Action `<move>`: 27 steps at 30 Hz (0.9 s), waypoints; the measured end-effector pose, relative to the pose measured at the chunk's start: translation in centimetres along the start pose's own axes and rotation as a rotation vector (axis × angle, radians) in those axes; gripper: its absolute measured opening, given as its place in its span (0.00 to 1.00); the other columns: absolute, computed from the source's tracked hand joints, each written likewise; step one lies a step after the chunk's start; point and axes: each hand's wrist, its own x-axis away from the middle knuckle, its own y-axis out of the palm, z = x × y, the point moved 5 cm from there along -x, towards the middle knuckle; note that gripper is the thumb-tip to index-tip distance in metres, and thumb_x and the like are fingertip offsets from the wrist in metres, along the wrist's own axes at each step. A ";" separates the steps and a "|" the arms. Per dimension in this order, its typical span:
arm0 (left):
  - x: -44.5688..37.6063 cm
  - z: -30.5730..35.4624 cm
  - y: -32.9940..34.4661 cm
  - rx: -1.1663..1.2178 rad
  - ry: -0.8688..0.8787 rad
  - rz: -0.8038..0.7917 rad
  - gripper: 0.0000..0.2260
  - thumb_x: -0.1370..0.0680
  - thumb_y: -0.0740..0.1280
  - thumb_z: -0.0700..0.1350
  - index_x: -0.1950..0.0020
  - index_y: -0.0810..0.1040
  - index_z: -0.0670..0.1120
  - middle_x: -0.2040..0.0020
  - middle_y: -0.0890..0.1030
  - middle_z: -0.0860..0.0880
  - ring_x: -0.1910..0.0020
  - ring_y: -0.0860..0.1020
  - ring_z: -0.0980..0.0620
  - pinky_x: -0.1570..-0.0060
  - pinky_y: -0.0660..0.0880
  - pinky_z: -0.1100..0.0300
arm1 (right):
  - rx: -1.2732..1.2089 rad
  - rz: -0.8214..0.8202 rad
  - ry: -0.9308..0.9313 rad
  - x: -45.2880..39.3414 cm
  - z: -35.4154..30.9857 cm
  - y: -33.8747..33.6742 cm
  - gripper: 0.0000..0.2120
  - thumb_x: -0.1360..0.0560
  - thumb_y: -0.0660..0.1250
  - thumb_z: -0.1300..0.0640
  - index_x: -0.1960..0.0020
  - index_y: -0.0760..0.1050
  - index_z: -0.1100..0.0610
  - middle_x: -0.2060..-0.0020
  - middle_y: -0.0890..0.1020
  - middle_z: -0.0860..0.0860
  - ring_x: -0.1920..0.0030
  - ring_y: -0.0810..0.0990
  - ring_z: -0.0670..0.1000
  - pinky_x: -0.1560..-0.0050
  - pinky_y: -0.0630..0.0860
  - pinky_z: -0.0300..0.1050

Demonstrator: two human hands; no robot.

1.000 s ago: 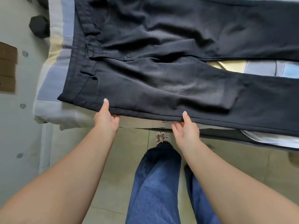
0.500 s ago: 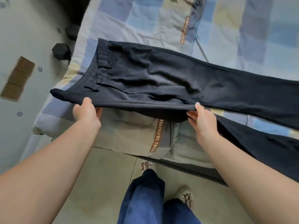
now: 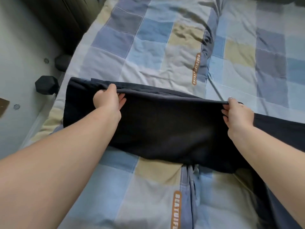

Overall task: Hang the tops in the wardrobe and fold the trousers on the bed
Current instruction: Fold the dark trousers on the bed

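Note:
Dark navy trousers [image 3: 165, 126] lie across the bed [image 3: 148, 60], which has a blue, grey and beige checked cover. One leg is lifted and carried over the other, its long edge raised toward the far side. My left hand [image 3: 109, 100] grips that edge near the waist end. My right hand [image 3: 236, 113] pinches the same edge farther along the leg. The rest of the leg runs off to the right. The waistband is hidden under the folded cloth.
A black dumbbell [image 3: 47, 85] and a second dark one [image 3: 61, 64] sit on the pale floor [image 3: 21, 47] left of the bed. A dark piece of furniture [image 3: 62, 17] stands at the top left. A brown board [image 3: 3, 104] lies at the left edge.
Both hands have lifted the near edge of the trousers and carried it away from me, over the other leg. My view has moved forward over the bed.

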 end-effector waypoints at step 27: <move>12.9 -15.6 8.0 -0.430 -0.130 -0.438 0.04 0.22 0.64 0.39 0.53 0.76 0.48 0.56 0.81 0.50 0.59 0.79 0.56 0.54 0.76 0.61 | 0.263 -0.287 -0.100 -1.4 6.4 -13.3 0.12 0.22 0.62 0.60 0.52 0.80 0.46 0.53 0.84 0.44 0.46 0.80 0.44 0.40 0.75 0.47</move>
